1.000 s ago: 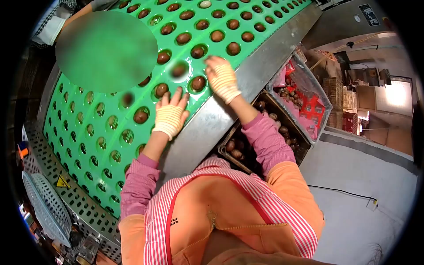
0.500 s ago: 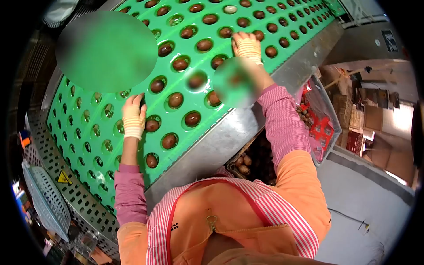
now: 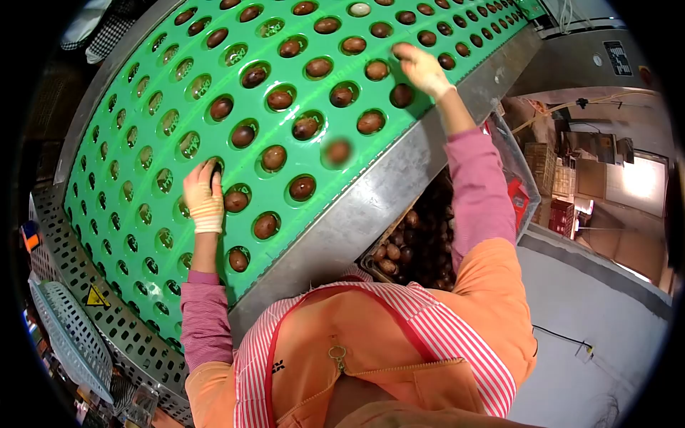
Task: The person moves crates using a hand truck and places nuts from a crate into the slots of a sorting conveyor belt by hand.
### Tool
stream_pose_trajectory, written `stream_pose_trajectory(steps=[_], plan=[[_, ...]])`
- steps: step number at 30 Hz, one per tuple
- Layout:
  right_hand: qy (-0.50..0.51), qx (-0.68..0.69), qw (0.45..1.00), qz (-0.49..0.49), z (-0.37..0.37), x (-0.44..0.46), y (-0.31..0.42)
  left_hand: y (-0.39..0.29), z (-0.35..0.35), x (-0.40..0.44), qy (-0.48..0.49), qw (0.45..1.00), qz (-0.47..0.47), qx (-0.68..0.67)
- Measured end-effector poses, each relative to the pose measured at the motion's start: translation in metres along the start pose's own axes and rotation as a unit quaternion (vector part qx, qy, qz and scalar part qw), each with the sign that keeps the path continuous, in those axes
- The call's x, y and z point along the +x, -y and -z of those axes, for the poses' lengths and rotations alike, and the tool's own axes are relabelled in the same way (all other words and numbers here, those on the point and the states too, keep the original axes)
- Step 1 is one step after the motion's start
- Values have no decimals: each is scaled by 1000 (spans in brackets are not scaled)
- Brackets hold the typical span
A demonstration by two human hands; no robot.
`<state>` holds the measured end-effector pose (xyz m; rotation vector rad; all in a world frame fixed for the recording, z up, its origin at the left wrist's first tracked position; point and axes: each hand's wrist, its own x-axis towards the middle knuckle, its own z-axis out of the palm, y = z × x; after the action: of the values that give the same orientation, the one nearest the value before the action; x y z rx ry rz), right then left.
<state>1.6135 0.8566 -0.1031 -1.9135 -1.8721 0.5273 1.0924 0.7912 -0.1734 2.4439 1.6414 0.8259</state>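
Note:
Dark brown eggs point(image 3: 301, 187) lie in the oval cups of a green moulded belt point(image 3: 335, 200) in front of me. My left hand point(image 3: 203, 194), its palm wrapped in a pale striped band, bends its fingers round a dark egg point(image 3: 216, 168) at a cup on the left. Toward the far right edge, my right hand point(image 3: 425, 70) has its fingers together over another egg, mostly covered by the fingertips. Cups point(image 3: 189, 145) left of my left hand look glossy and hold no brown egg. A single white egg point(image 3: 359, 9) sits near the top.
A metal rail point(image 3: 335, 232) borders the belt's near side. Below it stands a crate of brown eggs point(image 3: 410, 250). A perforated metal guard point(image 3: 132, 321) with a yellow warning sign point(image 3: 97, 296) and a light blue plastic basket point(image 3: 71, 335) are at left. A shoe shows top left.
My right hand has shifted right along the belt to another egg. My left hand stays near the same place, fingers slightly lower at the dark egg. The view has shifted slightly.

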Motion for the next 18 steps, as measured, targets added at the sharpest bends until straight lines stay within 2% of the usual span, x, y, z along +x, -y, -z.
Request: stream_pose_trajectory(steps=[1, 2, 3, 6, 7, 8, 10, 11, 12, 13, 14, 15, 18], plan=[[61, 94, 993, 47, -22, -2, -56, 2, -5, -5, -32, 999, 3, -2], [114, -46, 986, 111, -16, -23, -39, -1, -5, -6, -28, 1000, 7, 3], [164, -183, 954, 172, -11, -45, -21, -3, -3, -4, -25, 1000, 10, 9], [15, -250, 968, 30, -21, -68, 4, -6, -3, -5, -18, 1000, 12, 17], [-51, -246, 967, 33, -35, -69, -8, -3, -4, -5, -17, 1000, 9, 19], [-70, -252, 965, 8, -41, -71, -3, -3, -2, -3, 14, 999, 31, 14], [-71, -247, 966, -35, -52, -77, 4, -14, 2, -2, -22, 999, -11, 21], [-128, -214, 968, -27, -56, -87, 11, -28, 8, -1, -36, 999, -33, 23], [-185, -183, 965, -22, -60, -98, 16, -46, 13, -2, -10, 999, -41, 30], [-239, -154, 959, -20, -61, -113, 23, -66, 16, -4, 40, 993, -42, 103], [-250, -108, 962, -28, -56, -137, 35, -66, 5, -13, 76, 985, -39, 149], [-314, -115, 942, -15, -54, -161, 34, -64, -6, -23, 113, 974, -41, 192], [-388, -54, 917, -75, -21, -263, 18, -52, -11, -18, 153, 974, -45, 158]])
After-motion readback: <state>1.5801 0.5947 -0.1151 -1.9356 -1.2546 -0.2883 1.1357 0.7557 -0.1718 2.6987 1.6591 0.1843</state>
